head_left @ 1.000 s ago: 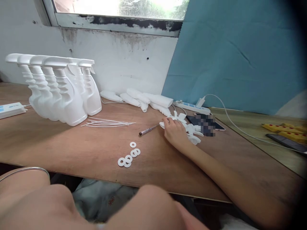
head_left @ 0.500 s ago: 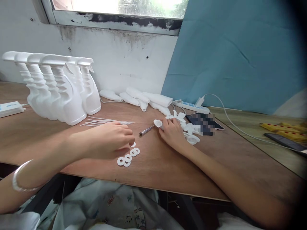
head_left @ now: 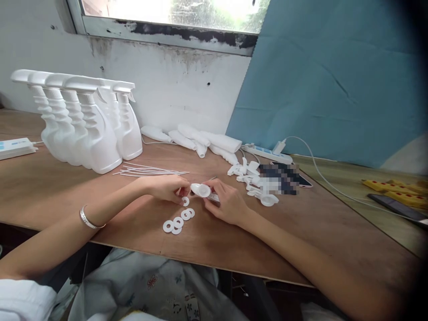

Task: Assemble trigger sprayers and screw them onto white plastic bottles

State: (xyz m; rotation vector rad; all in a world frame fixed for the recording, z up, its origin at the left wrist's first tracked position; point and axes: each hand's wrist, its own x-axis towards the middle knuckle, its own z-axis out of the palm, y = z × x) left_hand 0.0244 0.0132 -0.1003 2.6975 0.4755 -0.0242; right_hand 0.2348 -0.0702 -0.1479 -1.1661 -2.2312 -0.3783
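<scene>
Clock: centred on the white cup-ended part (head_left: 201, 191), 12 taken as away from the person.
Right hand (head_left: 225, 201): at 4 o'clock; fingers closed round the cup-ended part, cup end left exposed.
Left hand (head_left: 170, 188): at 9; fingers bent narrow, a white ring (head_left: 186, 201) touched at the fingertips; cannot tell if it is gripped.
Other rings (head_left: 168, 226): spread at 7–8, some overlapped.
Thin rod (head_left: 212, 179): at 1, mostly hidden by the right hand and part.
Straws (head_left: 150, 171): laid at 10, behind left hand.
Spray bottles (head_left: 103, 149): stood at 10, farther off.
White shells (head_left: 222, 141): heaped at 12–1, by the wall (head_left: 177, 89).
Loose white parts (head_left: 269, 200): piled at 2–3; dark device (head_left: 303, 179) set just beside, partly blurred.
</scene>
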